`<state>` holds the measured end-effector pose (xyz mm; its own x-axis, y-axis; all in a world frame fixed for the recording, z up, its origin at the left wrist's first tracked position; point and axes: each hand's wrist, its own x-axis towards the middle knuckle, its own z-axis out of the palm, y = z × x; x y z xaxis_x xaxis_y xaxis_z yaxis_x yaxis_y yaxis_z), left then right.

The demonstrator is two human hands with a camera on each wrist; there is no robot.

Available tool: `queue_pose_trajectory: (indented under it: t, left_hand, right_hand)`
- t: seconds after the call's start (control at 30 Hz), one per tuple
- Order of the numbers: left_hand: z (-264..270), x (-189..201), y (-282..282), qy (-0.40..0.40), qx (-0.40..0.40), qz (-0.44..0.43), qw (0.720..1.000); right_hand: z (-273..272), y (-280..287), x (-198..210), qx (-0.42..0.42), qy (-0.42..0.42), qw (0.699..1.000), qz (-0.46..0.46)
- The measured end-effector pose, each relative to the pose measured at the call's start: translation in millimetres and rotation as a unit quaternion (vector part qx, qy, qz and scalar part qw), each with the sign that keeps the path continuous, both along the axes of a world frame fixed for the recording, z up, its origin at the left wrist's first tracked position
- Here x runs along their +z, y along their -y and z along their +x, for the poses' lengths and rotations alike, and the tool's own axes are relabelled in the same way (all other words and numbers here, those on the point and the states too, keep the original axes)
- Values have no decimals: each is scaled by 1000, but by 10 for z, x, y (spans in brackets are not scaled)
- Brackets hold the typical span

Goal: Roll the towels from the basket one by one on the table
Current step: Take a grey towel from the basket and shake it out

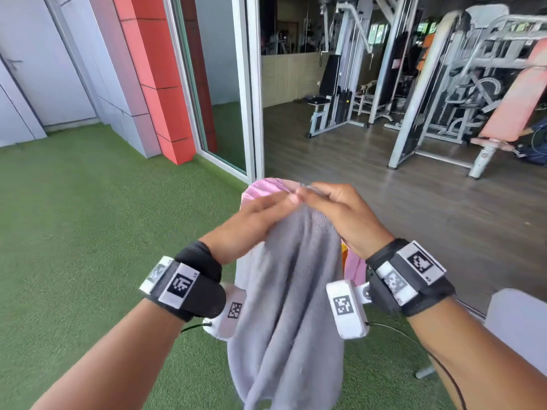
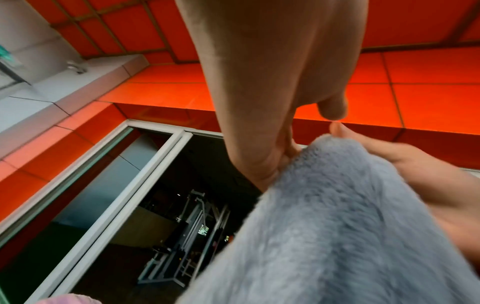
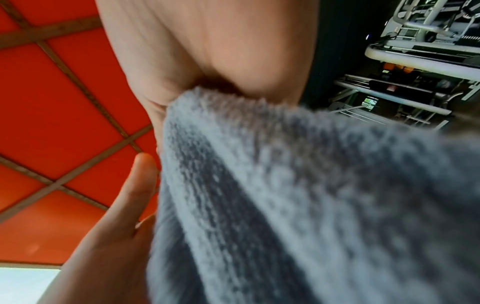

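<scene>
A grey towel (image 1: 290,291) hangs in folds from its top, held up between my two hands above the green turf. My right hand (image 1: 313,196) grips the top edge with curled fingers; the right wrist view shows the grey towel (image 3: 285,185) bunched into that right hand (image 3: 202,88). My left hand (image 1: 284,202) lies against the top with straight fingers, its thumb off the cloth in the left wrist view, where the grey towel (image 2: 337,226) fills the lower right. Behind the hands a pink towel (image 1: 263,187) sits on a white basket (image 1: 240,270), which is mostly hidden.
A pale table corner (image 1: 518,315) shows at the lower right. Green turf (image 1: 88,232) covers the floor on the left. Ahead stand a glass door frame (image 1: 254,113), a red and grey wall (image 1: 159,84), and gym machines (image 1: 444,99) on the wooden floor.
</scene>
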<state>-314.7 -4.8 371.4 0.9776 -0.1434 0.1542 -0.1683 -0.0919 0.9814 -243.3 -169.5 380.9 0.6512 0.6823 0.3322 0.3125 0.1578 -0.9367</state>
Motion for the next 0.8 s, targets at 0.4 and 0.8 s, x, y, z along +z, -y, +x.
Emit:
queue_pose_trajectory:
  t: [0.4, 0.8]
  left_hand:
    - [8, -42, -22, 25, 47, 17, 998]
    - [76, -125, 29, -7, 39, -1, 999]
  right_hand:
    - [139, 91, -10, -45, 26, 999, 11]
    - [80, 76, -111, -80, 66, 994, -30]
